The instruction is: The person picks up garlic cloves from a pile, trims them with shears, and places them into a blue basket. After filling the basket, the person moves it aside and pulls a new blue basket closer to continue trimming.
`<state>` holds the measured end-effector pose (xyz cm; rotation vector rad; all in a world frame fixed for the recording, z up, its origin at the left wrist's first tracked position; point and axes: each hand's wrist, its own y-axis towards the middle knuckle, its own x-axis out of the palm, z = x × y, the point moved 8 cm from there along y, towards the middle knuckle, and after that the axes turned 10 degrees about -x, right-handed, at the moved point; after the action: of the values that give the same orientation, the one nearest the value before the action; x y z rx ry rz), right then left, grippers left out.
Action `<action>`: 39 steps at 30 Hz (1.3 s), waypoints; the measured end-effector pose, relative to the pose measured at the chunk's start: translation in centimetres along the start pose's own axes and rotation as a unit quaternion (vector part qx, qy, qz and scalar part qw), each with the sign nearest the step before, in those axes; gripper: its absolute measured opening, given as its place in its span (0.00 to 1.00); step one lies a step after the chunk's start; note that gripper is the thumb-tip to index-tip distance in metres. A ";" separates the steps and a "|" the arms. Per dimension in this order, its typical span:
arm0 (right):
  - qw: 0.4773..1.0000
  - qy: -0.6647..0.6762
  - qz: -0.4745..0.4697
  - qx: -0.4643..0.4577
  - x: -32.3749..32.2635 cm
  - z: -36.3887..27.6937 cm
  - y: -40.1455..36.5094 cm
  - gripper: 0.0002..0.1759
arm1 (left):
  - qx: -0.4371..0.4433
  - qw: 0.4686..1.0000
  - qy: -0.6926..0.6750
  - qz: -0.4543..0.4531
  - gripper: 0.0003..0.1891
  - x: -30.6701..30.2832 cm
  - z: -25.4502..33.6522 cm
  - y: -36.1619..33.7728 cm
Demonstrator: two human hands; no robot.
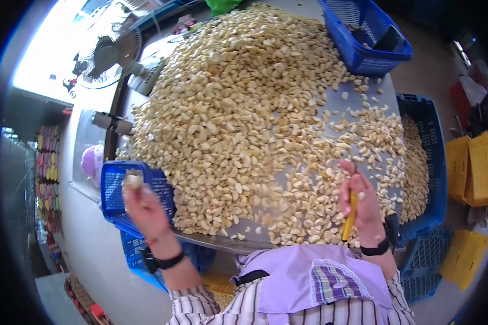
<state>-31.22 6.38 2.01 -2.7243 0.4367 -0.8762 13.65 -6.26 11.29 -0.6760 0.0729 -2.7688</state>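
Note:
My left hand (147,211) is raised over a small blue basket (113,203) at the table's left edge. Its fingers are pinched together on a pale cashew nut (133,180), slightly blurred. In my right hand (367,208) is a tool with a yellow handle (351,214), probably a small knife; its blade is hard to make out. This hand is above the near right part of a big heap of cashew nuts (228,108), which spreads over the metal table (244,230).
A blue basket (371,62) holding a dark object stands at the far right corner. Beside the table's right edge is a larger blue crate (431,141) of nuts. A fan (106,57) stands at the left. Another blue crate (138,260) sits below the small basket.

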 end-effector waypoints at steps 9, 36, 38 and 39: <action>0.999 0.009 0.045 0.023 -2.3 3.1 1.1 0.25 | 0.347 0.557 0.746 0.115 0.19 1.2 2.4 4.0; 0.973 0.187 0.053 0.128 -6.3 4.9 -3.6 0.27 | 0.055 0.952 0.260 -0.154 0.09 18.9 -22.0 -0.6; 0.979 0.141 0.124 0.077 -8.3 3.6 -3.2 0.27 | 0.122 0.938 0.287 -0.151 0.08 16.4 -20.6 1.2; 0.979 0.140 0.131 0.065 -8.8 3.4 -3.0 0.27 | 0.120 0.936 0.290 -0.158 0.08 15.9 -19.9 0.8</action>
<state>-35.41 12.76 -4.35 -2.3635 0.7451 -1.1712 -8.75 -12.04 0.61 0.2254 -0.2715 -3.1132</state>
